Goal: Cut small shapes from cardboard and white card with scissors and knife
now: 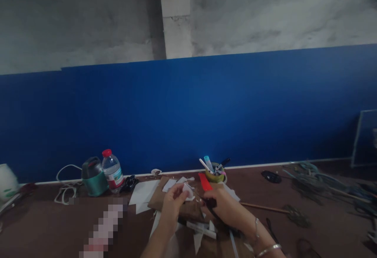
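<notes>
My left hand (174, 200) pinches a small rounded piece of white paper (188, 192) between thumb and fingers. Just to its right, my right hand (221, 204) is closed around black-handled scissors (210, 202); their blades are too small and blurred to make out, so I cannot tell whether they touch the paper. Under both hands lies brown cardboard (156, 198) with white paper scraps (201, 229) strewn over it. White sheets (145, 192) stick out at the left. A bright red strip (204, 182) lies just beyond my right hand.
A yellow-green cup (216, 178) of pens stands by the blue wall (188, 112). At the left are a red-capped bottle (112, 173), a teal container (94, 181) and a white cable (65, 191). A dark mouse (271, 176) and tangled cords (321, 183) lie right. Pixelation hides the lower left.
</notes>
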### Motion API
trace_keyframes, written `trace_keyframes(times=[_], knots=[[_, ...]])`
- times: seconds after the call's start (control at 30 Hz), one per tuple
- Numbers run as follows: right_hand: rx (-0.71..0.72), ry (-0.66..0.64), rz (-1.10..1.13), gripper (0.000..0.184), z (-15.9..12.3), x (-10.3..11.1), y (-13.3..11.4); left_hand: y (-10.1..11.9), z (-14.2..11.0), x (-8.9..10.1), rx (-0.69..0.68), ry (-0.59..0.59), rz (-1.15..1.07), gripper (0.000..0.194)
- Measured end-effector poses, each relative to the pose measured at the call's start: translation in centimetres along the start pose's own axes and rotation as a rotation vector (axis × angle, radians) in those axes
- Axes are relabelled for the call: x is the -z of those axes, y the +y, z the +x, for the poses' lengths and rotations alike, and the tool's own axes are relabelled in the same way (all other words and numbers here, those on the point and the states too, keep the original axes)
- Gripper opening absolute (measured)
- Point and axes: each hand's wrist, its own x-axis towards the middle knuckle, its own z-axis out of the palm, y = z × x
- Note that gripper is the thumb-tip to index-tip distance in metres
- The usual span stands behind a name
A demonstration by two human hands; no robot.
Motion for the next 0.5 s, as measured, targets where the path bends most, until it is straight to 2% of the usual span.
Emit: trace_keyframes(times=[0.23,0.5], knots=[[-0.024,0.015,-0.053,0.01,-0.13,0.38,-0.67,-0.81,0.5,0.28,0.009,-0.006,-0.021,0.041],[-0.026,0.019,-0.071,0.013,0.01,0.19,-0.33,-0.46,0.52,0.09,0.042,0.006,-0.083,0.042]])
